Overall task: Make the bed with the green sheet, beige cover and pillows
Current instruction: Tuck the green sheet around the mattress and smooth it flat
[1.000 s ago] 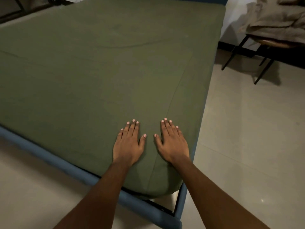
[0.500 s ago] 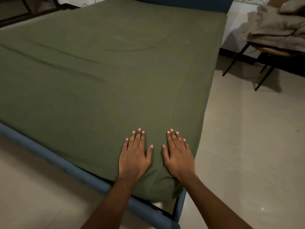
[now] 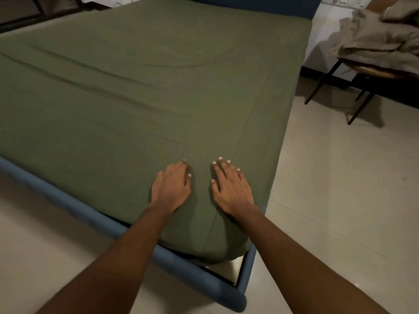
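A single wide-angle view from a camera worn on the person's head. It sits above the near corner of the bed [image 3: 74,207] and faces forward and down, looking diagonally along the mattress towards the headboard [image 3: 249,2] at the top edge. It is close: both forearms reach in from the bottom edge, and the left hand [image 3: 171,189] and right hand [image 3: 231,189] lie just inside that corner, in the lower middle. To the right of the bed the view takes in floor [image 3: 340,200] and a chair [image 3: 376,72] near the headboard end.
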